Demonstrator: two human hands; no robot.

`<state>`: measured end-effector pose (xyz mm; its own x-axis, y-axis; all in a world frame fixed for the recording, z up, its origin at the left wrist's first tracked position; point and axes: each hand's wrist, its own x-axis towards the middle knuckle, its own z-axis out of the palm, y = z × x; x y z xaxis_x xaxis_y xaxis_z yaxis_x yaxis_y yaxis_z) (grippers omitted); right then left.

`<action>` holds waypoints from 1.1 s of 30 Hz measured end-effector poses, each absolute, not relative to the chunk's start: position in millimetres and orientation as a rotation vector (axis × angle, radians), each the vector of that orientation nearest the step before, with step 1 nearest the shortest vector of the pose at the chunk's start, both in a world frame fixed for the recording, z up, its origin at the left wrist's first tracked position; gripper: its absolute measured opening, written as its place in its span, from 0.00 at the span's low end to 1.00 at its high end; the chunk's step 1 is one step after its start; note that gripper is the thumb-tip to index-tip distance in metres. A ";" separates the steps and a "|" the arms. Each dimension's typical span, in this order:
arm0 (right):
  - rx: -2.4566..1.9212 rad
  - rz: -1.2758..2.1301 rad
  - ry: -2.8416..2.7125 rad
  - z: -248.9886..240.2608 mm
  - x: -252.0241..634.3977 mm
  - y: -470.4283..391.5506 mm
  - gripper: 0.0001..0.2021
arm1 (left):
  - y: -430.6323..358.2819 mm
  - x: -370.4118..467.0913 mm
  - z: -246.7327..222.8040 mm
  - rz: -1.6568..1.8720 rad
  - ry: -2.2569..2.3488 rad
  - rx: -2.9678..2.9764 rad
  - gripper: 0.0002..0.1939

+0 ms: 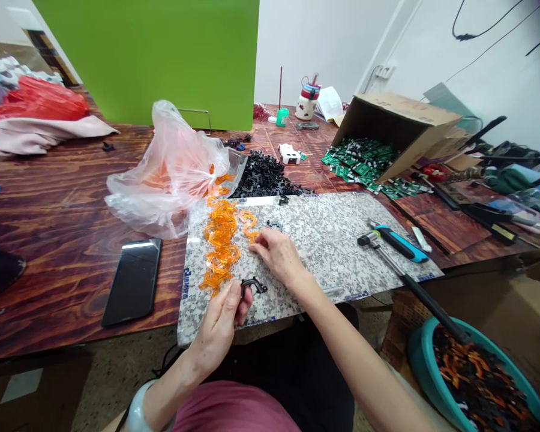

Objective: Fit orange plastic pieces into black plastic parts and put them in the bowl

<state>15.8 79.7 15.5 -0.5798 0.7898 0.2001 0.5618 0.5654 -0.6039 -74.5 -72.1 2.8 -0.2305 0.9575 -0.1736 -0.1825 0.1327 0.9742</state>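
Near the front edge of the speckled board (333,240), my left hand (225,312) pinches a curved black plastic piece (254,284) between thumb and fingers. Further in, my right hand (276,255) has its fingertips closed on the near end of an orange plastic piece (248,221), which lies on the board. Left of it runs a long heap of translucent orange pieces (222,234). A single black piece (275,225) lies just beyond my right hand, and another black piece (283,200) sits at the board's far edge.
Behind the board are a black heap of parts (263,174) and a plastic bag (171,174). A phone (132,281) lies left. On the right are a hammer (414,285), a blue-handled cutter (400,243), a cardboard box (400,120) with green circuit boards (364,159), and a teal tub (420,360).
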 end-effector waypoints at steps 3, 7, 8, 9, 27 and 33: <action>-1.064 0.691 -2.316 18.9 34.5 75.1 0.05 | -71.8 -75.4 3.1 1.338 1.310 0.871 0.21; -1.118 0.914 -2.141 25.7 70.4 60.9 0.07 | -70.0 -75.9 3.4 1.336 1.293 0.892 0.17; -1.152 1.018 -2.086 26.9 78.3 57.0 0.08 | -69.5 -75.9 3.7 1.331 1.297 0.904 0.17; -1.191 1.110 -2.051 27.8 84.9 53.3 0.10 | -69.0 -75.8 4.2 1.324 1.303 0.919 0.17; -1.405 0.597 -2.392 30.6 102.1 40.1 0.05 | -69.1 -70.7 11.5 1.285 1.373 0.955 0.22; -1.191 0.760 -2.084 50.7 98.5 7.7 0.05 | -72.7 -71.4 7.4 1.234 1.383 1.156 0.20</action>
<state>98.5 7.7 50.7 -0.4061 0.8857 0.2249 0.5330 0.4295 -0.7290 -71.4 -72.7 7.4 -0.1346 0.9898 -0.0462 0.0664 0.0555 0.9962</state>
